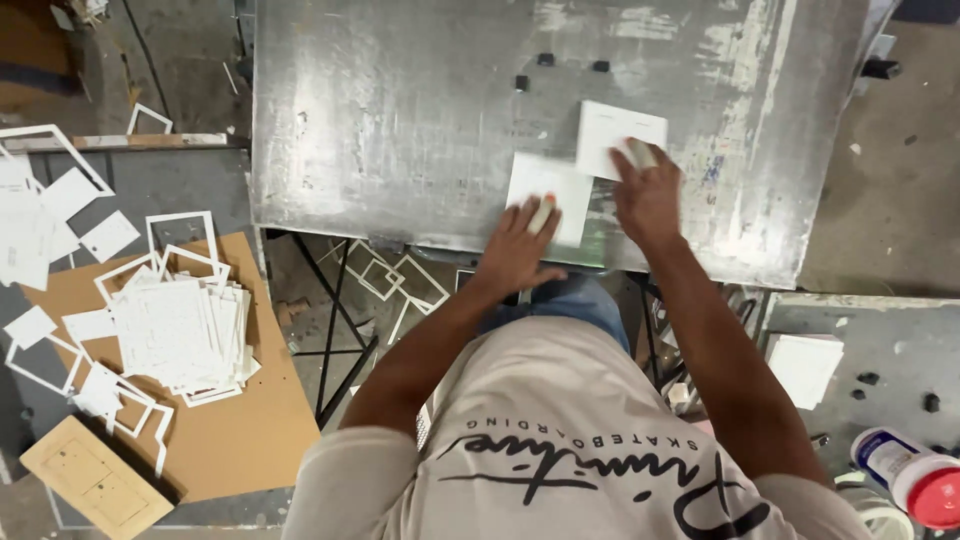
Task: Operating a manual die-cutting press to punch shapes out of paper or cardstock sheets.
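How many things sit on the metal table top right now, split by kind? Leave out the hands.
On the metal table, by kind:
White square cards: 2, one under the left hand, at, and one under the right hand, at
Small black blocks: 3, at and
Total: 5

The scene is evenly and fairly brightly lit from above. The metal surface (400,130) throws back dull white glare in patches, strongest near its far right part. Shadows are soft and dark under the surface. Both hands and the white cards they touch are slightly smeared by motion blur. Straight edges bow near the frame's borders.
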